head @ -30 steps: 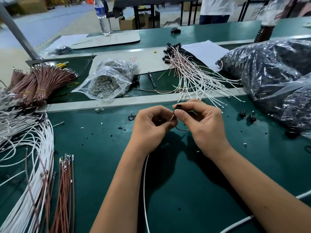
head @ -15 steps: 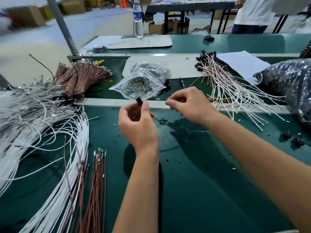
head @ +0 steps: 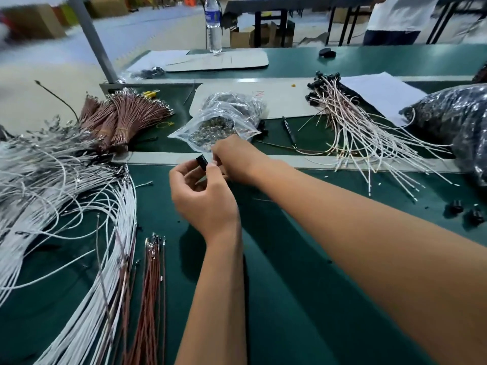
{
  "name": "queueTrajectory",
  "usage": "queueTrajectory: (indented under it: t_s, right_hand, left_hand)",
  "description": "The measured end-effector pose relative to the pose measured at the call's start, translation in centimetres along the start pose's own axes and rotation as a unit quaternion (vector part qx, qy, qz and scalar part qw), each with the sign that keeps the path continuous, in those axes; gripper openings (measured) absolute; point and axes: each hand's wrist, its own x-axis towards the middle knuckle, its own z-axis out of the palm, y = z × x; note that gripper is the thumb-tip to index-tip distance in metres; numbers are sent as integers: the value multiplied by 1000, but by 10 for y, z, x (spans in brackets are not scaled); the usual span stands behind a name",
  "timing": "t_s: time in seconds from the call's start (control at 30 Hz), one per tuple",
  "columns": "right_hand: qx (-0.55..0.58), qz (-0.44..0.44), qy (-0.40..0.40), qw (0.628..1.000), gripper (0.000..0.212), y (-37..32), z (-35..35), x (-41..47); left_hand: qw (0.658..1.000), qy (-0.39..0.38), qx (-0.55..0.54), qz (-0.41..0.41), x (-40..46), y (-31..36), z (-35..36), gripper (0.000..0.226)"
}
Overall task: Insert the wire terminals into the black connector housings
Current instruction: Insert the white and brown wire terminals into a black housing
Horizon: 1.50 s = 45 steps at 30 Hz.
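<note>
While the black connector housing (head: 201, 162) sits pinched at the fingertips of the left hand (head: 204, 198), above the green table (head: 303, 299) near its pale centre strip, its short body tilts with the upper end leaning far-left. Just to its right, the right hand (head: 237, 160) curls its fingers inward, but what they grasp is hidden behind the knuckles, so its grip cannot be told. White wires (head: 66, 206) fan out at left, partly blurred and cut off by the edge; brown wires (head: 152, 299) lie beside them.
</note>
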Motion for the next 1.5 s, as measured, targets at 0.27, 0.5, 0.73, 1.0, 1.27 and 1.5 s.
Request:
queueTrajectory:
  t_s: [0.27, 0.5, 0.73, 1.0, 1.27, 1.5]
  right_hand:
    - [498, 198, 214, 817, 6, 82, 0, -143]
    - [712, 189, 258, 624, 2, 96, 3, -220]
    - [630, 153, 305, 698, 7, 90, 13, -230]
    - [612, 115, 341, 704, 11, 87, 14, -231]
    - [504, 83, 441, 738, 3, 76, 19, -231]
    - [459, 66, 441, 768, 4, 72, 18, -231]
  left_hand:
    - [919, -373, 115, -55, -32, -8, 14, 15]
    - [834, -524, 174, 4, -61, -10, 21, 12]
    - [816, -556, 157, 9, -67, -5, 18, 15]
    - [813, -575, 95, 11, -63, -6, 18, 17]
    - [799, -601, 15, -5, -59, -10, 20, 19]
    - [804, -595, 8, -14, -58, -13, 20, 22]
